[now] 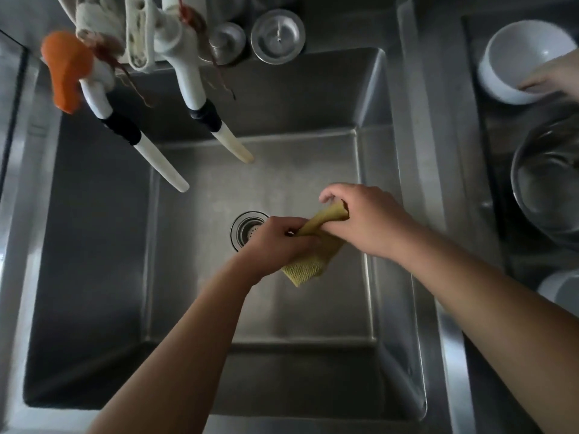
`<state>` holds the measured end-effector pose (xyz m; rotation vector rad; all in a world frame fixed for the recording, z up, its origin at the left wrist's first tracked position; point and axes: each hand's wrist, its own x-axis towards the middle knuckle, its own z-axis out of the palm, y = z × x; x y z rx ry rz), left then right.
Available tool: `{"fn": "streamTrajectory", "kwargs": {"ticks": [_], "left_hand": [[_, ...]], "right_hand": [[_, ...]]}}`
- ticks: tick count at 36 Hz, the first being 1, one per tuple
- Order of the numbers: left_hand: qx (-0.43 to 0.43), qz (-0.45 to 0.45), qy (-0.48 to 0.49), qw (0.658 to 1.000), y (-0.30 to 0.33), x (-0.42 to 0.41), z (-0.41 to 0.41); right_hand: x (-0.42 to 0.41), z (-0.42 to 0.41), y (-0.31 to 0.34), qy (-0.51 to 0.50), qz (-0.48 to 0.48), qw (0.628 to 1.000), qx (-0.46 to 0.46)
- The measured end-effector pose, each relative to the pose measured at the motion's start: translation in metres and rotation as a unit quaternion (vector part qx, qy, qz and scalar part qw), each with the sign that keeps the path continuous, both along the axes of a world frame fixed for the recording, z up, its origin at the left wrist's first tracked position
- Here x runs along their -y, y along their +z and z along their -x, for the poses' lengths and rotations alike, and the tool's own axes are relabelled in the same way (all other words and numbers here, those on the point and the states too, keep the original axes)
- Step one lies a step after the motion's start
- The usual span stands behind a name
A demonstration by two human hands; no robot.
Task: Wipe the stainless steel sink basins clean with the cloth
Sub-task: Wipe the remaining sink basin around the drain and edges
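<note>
I look straight down into a deep stainless steel sink basin with a round drain strainer in its floor. Both my hands hold a yellow mesh cloth above the basin floor, just right of the drain. My left hand grips the cloth's middle, and a corner hangs below it. My right hand grips the twisted upper end, which pokes out between its thumb and fingers.
Two white taps with black bands reach over the basin from the back; one has an orange handle. Two metal drain plugs lie on the back ledge. The right basin holds a white bowl, touched by another person's hand, and a steel bowl.
</note>
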<state>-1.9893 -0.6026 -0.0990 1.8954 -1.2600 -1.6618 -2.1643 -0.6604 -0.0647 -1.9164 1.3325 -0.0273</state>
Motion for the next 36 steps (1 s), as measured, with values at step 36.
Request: {"fn": "streamTrajectory", "kwargs": {"ticks": [36], "left_hand": [[0.362, -0.050, 0.162, 0.917, -0.193, 0.183, -0.020]], "right_hand": [[0.051, 0.037, -0.022, -0.028, 0.286, 0.912, -0.294]]}}
